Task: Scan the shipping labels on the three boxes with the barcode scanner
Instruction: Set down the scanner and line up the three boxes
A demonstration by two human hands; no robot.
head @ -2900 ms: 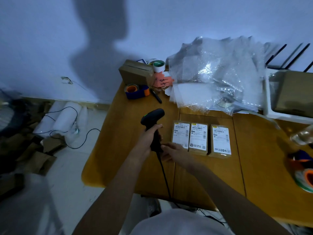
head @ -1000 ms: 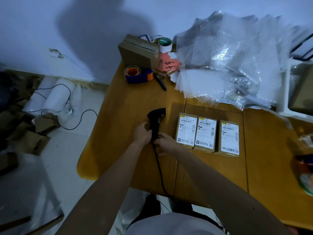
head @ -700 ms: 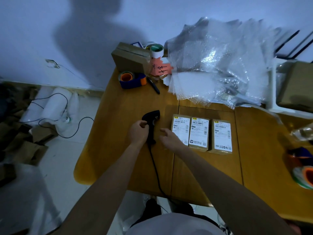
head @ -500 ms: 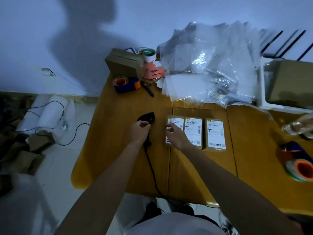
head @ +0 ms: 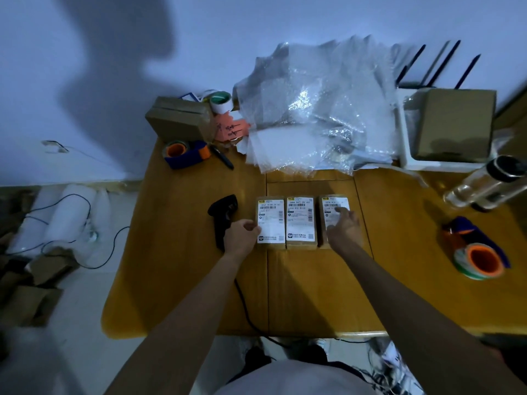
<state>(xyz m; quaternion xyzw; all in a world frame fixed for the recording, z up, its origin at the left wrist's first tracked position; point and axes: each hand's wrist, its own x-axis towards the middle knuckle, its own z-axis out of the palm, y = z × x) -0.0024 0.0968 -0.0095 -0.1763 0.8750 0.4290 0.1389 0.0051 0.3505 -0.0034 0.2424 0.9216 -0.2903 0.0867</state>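
Black corded scanner (head: 222,216) now released near table's (head: 182,280) left edge; left hand (head: 241,237), right hand (head: 344,226) open-fingered on three labelled cardboard boxes (head: 301,220). Risk: nudged boxes misalign.

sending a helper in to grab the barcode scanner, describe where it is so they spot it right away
On the wooden table, find the row of three small labelled boxes near the middle. The barcode scanner lies flat just left of that row, beside the left hand. It is the only black pistol-shaped thing there, with a cable trailing off the near edge.
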